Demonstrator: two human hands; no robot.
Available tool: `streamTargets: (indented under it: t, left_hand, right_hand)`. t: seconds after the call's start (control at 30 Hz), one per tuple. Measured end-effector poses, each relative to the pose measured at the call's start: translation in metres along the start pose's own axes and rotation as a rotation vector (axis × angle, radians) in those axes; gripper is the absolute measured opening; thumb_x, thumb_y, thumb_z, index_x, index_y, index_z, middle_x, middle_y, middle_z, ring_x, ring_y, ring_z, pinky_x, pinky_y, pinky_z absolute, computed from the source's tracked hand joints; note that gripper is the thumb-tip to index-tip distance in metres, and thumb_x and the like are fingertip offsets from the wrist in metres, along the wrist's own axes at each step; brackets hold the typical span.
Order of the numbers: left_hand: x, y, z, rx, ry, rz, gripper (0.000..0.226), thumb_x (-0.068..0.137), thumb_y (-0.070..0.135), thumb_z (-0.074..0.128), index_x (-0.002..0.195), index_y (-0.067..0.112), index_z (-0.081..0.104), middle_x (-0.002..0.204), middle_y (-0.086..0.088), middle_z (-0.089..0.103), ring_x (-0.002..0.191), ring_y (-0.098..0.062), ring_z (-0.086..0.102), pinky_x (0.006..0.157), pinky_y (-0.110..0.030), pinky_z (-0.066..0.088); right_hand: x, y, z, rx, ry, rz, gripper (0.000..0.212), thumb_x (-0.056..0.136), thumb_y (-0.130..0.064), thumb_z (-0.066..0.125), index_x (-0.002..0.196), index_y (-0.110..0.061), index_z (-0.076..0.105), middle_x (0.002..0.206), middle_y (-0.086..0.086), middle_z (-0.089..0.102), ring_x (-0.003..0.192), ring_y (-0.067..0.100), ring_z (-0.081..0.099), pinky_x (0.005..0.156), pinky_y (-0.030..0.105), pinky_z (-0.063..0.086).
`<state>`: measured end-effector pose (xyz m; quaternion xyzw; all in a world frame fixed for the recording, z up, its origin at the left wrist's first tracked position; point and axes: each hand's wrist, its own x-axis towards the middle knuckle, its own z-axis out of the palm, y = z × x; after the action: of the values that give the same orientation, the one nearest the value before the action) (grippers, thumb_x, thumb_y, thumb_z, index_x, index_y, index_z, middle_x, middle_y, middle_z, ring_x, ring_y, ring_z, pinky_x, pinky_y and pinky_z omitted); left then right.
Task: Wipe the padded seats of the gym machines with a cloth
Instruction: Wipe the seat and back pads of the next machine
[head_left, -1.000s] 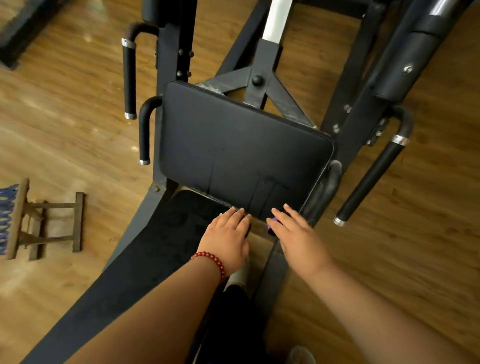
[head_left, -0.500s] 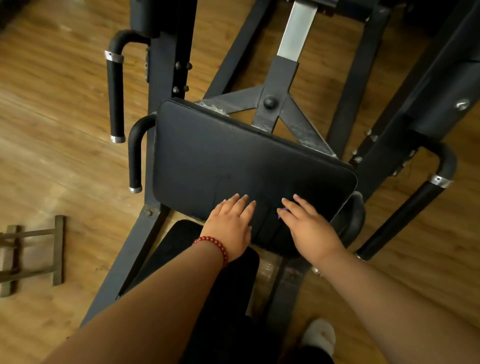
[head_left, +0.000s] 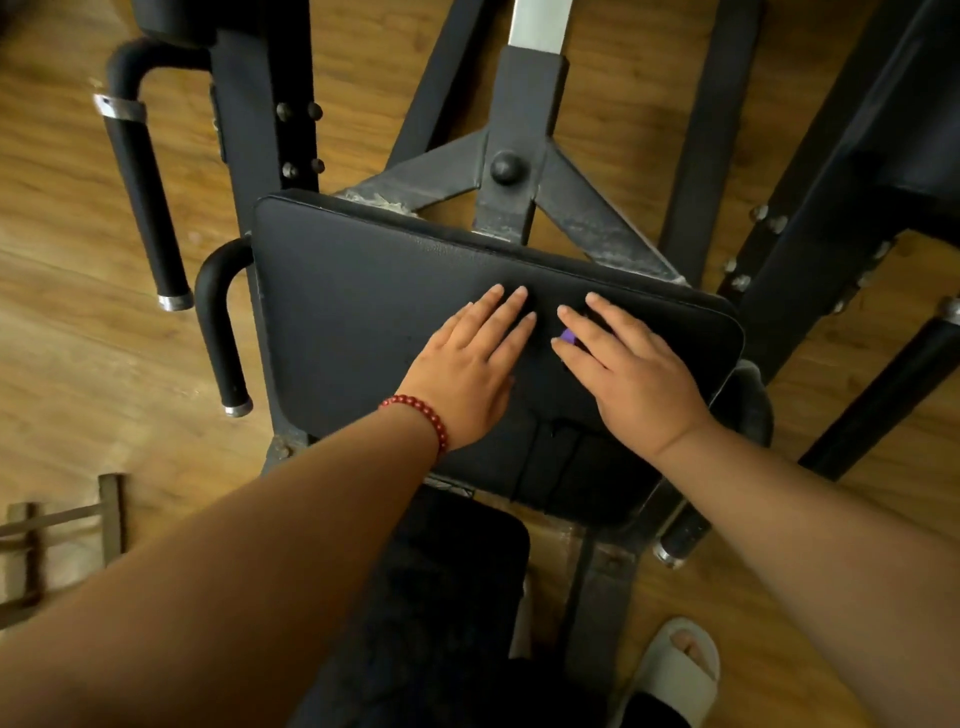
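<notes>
Both palms down on padded seat: left hand, right hand flat, fingers straight, side by side.

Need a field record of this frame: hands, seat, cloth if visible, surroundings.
left hand: flat on seat, fingers straight
right hand: flat on seat, fingers slightly spread
seat: black padded, on dark metal frame
cloth: not clearly visible; small purple bit shows under the right hand
bracelet: red beads, left wrist
handle: black, left of seat
floor: wood
sandal: pale, lower right
</notes>
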<state>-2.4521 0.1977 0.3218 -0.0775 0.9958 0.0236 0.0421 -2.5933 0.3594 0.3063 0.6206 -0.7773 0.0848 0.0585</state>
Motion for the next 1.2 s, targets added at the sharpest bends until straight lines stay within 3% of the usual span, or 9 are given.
streamTargets:
  t: [0.13, 0.23, 0.33, 0.4, 0.5, 0.67, 0.87, 1.07, 1.2]
  left_hand:
    - [0.023, -0.016, 0.015, 0.147, 0.115, 0.198, 0.065, 0.091, 0.032, 0.035, 0.148, 0.004, 0.031, 0.157, -0.016, 0.026, 0.145, -0.033, 0.023, 0.119, -0.044, 0.016]
    - [0.035, -0.025, 0.033, 0.235, 0.135, 0.278, 0.068, 0.096, 0.039, 0.035, 0.152, 0.006, 0.016, 0.159, -0.013, 0.012, 0.147, -0.032, 0.013, 0.12, -0.044, 0.011]
    - [0.042, -0.033, 0.053, 0.281, 0.201, 0.306, 0.073, 0.098, 0.046, 0.028, 0.153, 0.009, -0.003, 0.16, -0.008, 0.005, 0.149, -0.029, -0.004, 0.121, -0.041, 0.0]
    - [0.045, -0.036, 0.063, 0.291, 0.272, 0.306, 0.074, 0.098, 0.048, 0.031, 0.153, 0.009, 0.001, 0.158, -0.011, 0.01, 0.149, -0.027, -0.01, 0.121, -0.041, -0.002]
    - [0.049, -0.036, 0.075, 0.282, 0.373, 0.302, 0.073, 0.097, 0.05, 0.038, 0.152, 0.008, 0.013, 0.157, -0.012, 0.015, 0.149, -0.029, 0.0, 0.121, -0.043, 0.004]
    - [0.052, -0.036, 0.085, 0.285, 0.466, 0.314, 0.073, 0.096, 0.051, 0.038, 0.152, 0.008, 0.019, 0.157, -0.011, 0.019, 0.145, -0.033, 0.019, 0.12, -0.042, 0.007]
    - [0.051, -0.036, 0.089, 0.265, 0.532, 0.303, 0.074, 0.094, 0.051, 0.04, 0.151, 0.007, 0.023, 0.156, -0.01, 0.019, 0.145, -0.032, 0.021, 0.12, -0.043, 0.009]
    - [0.051, -0.037, 0.092, 0.268, 0.538, 0.3, 0.074, 0.093, 0.052, 0.04, 0.151, 0.007, 0.025, 0.157, -0.01, 0.018, 0.145, -0.031, 0.02, 0.12, -0.043, 0.01]
    - [0.051, -0.037, 0.094, 0.271, 0.551, 0.296, 0.075, 0.092, 0.052, 0.04, 0.151, 0.008, 0.026, 0.156, -0.01, 0.019, 0.145, -0.031, 0.021, 0.12, -0.043, 0.011]
  right_hand:
    - [-0.01, 0.016, 0.006, -0.033, 0.047, 0.092, 0.048, 0.087, -0.003, 0.056, 0.135, -0.013, 0.055, 0.149, 0.011, 0.042, 0.14, 0.033, 0.031, 0.116, 0.045, 0.02]
    - [-0.011, 0.018, 0.018, -0.05, 0.064, 0.09, 0.053, 0.089, -0.015, 0.064, 0.14, -0.015, 0.048, 0.151, 0.011, 0.038, 0.141, 0.034, 0.029, 0.118, 0.047, 0.019]
    - [-0.015, 0.022, 0.033, -0.093, 0.104, 0.021, 0.057, 0.088, -0.009, 0.065, 0.142, -0.015, 0.047, 0.152, 0.008, 0.032, 0.141, 0.033, 0.026, 0.12, 0.044, 0.015]
    - [-0.016, 0.025, 0.04, -0.144, 0.145, -0.028, 0.048, 0.095, -0.016, 0.058, 0.141, -0.014, 0.049, 0.152, 0.008, 0.036, 0.141, 0.033, 0.029, 0.119, 0.043, 0.017]
    - [-0.016, 0.028, 0.048, -0.227, 0.162, -0.075, 0.041, 0.103, -0.034, 0.045, 0.137, -0.014, 0.054, 0.147, 0.008, 0.046, 0.138, 0.035, 0.034, 0.117, 0.045, 0.024]
    - [-0.009, 0.027, 0.049, -0.163, 0.22, -0.069, 0.04, 0.105, -0.009, 0.029, 0.133, -0.01, 0.058, 0.14, 0.01, 0.053, 0.135, 0.034, 0.039, 0.114, 0.043, 0.028]
    - [-0.016, 0.011, 0.063, -0.14, 0.261, 0.026, 0.039, 0.103, -0.004, 0.032, 0.133, -0.008, 0.057, 0.14, 0.013, 0.053, 0.134, 0.034, 0.039, 0.114, 0.039, 0.026]
    - [-0.023, 0.025, 0.049, -0.169, 0.13, -0.178, 0.045, 0.105, -0.007, 0.022, 0.131, -0.008, 0.06, 0.138, 0.012, 0.055, 0.131, 0.035, 0.046, 0.108, 0.042, 0.035]
    - [-0.007, 0.023, 0.042, -0.143, 0.198, -0.022, 0.046, 0.105, -0.008, 0.021, 0.131, -0.006, 0.059, 0.139, 0.014, 0.054, 0.134, 0.036, 0.041, 0.106, 0.043, 0.036]
